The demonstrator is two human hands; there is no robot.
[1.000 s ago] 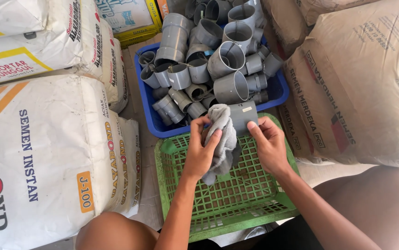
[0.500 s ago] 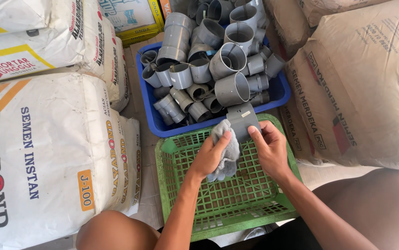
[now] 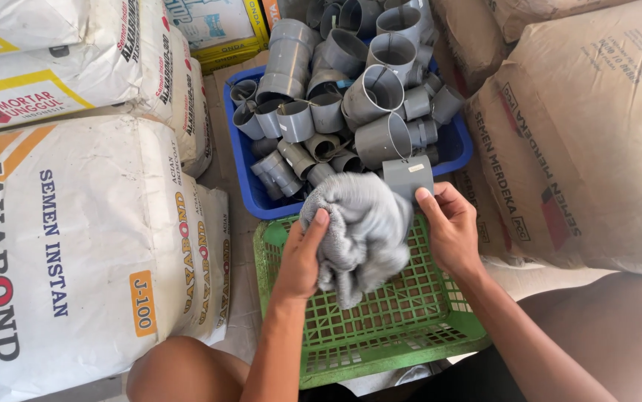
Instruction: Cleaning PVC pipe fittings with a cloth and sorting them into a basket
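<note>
Large white sacks (image 3: 75,246) fill the left side and brown paper sacks (image 3: 581,141) the right. Between them, a blue bin (image 3: 240,160) is heaped with grey pipe fittings, and nearer the person sits a green plastic basket (image 3: 380,335). Half a second ago the grey cloth (image 3: 358,227) was a small wad beside the fitting; now it is spread wide and covers most of it, which suggests wiping is under way. The left hand (image 3: 300,257) grips the cloth. The right hand (image 3: 451,227) is closed on the grey pipe fitting (image 3: 409,177), held above the basket's far edge, touching the cloth.
</note>
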